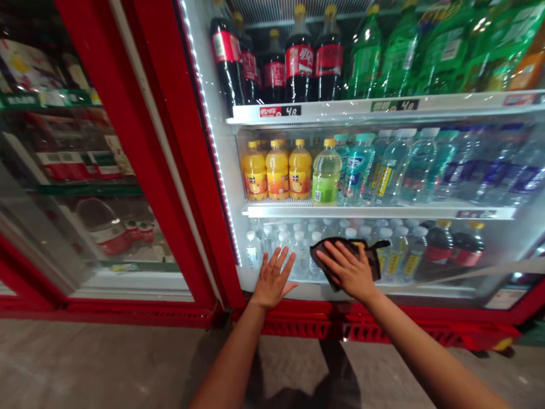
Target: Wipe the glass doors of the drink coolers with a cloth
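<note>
In the head view there's a red drinks cooler (pixel 196 170) with three shelves (pixel 336 108) packed with bottles. Up top I count five dark cola bottles (pixel 299 62) on the left, then green bottles (pixel 366 62) that blur together rightward, so no solid number there. Middle shelf (pixel 340 212) has three orange juice bottles (pixel 277 170) up front, one pale green bottle (pixel 326 173) right beside them, then a bunch of clear and bluish bottles (pixel 394 165). Bottom shelf (pixel 409 288) is white-capped bottles (pixel 252 250), plus two yellow-capped colas (pixel 439 241) toward the right.

Both arms (pixel 242 352) stretch out toward the glass door (pixel 293 292). Left hand (pixel 272 278) is wide open, fingers spread and pointing up, nothing in it. Right hand (pixel 349 270) is flat too, fingers angled up-left, pinning a dark cloth (pixel 373 259) against the glass, right in front of the bottom shelf.
</note>
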`<state>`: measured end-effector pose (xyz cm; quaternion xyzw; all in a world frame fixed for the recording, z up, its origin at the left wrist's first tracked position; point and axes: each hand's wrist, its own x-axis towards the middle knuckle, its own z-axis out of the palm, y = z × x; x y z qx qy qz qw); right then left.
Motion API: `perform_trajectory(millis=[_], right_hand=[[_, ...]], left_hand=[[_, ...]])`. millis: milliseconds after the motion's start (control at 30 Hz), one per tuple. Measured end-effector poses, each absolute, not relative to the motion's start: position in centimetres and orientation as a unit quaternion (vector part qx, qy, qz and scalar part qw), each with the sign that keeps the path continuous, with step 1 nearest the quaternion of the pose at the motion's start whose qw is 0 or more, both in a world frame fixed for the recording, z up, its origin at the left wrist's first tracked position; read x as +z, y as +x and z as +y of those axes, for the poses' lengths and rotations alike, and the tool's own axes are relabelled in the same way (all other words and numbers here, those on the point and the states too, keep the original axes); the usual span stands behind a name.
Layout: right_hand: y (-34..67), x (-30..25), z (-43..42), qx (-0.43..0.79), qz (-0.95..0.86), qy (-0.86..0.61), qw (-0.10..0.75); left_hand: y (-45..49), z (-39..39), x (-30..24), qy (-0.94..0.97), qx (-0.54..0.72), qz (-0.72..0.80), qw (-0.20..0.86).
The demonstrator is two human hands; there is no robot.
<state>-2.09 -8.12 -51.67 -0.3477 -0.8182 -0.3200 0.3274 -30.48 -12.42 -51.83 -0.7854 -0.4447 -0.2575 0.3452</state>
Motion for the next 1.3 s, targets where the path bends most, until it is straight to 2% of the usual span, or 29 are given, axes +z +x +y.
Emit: perform_trajectory(millis=[67,133,233,333,467,533,600,733,833,900,967,1067,1167,1300], right_hand=[[0.3,-51.7,-7.5,-0.333,-0.776,-0.392,0.364],[2.7,-53.7,-7.9,-0.335,-0.78,-0.392,0.355],[4.4,-57.0,-9.1,-0.333,-0.851,-0.309,0.264],[4.4,-56.2,-9.1,-0.329,-0.889,-0.243,0.207],[6.1,-52.0,-7.0,-0.327,-0.801,-0.387,0.318],[8.1,-52.1,-6.5,-0.33,-0.731,-0.464,0.377],[9.9,-54.2,-6.9,-0.327,-0.704,-0.494,0.392],[11.2,-58.4,-8.5,-0.307,-0.775,-0.458,0.308],[11.7,-57.0,-7.9,-0.312,-0.805,-0.424,0.274],[12.7,-54.9,-6.8,-0.316,-0.767,-0.463,0.313],[13.7,-54.0,-6.0,-0.306,-0.68,-0.534,0.399],[14.2,-55.6,-6.3,-0.256,-0.565,-0.6,0.506],[13.4,-57.5,-7.0,-0.207,-0.541,-0.624,0.524],[14.7,-55.3,-5.5,-0.206,-0.556,-0.622,0.511]], left_hand=[[-29.6,-12.1,-51.5,-0.789,-0.263,-0.438,0.341],[-28.7,-11.8,-51.4,-0.79,-0.264,-0.433,0.343],[-27.5,-11.5,-51.3,-0.797,-0.258,-0.426,0.343],[-26.1,-11.1,-51.3,-0.799,-0.261,-0.419,0.345],[-24.0,-10.5,-51.0,-0.795,-0.273,-0.414,0.349],[-23.2,-10.4,-50.8,-0.798,-0.277,-0.408,0.347],[-22.6,-10.3,-50.8,-0.802,-0.28,-0.402,0.343],[-21.3,-10.0,-51.0,-0.811,-0.284,-0.388,0.334],[-19.6,-9.5,-51.2,-0.814,-0.289,-0.376,0.335],[-18.3,-9.3,-51.3,-0.815,-0.292,-0.371,0.336],[-17.0,-9.1,-51.3,-0.816,-0.294,-0.366,0.337],[-15.4,-8.9,-51.4,-0.82,-0.296,-0.357,0.335],[-14.1,-8.7,-51.5,-0.822,-0.289,-0.36,0.333],[-12.2,-8.2,-51.6,-0.826,-0.283,-0.359,0.33]])
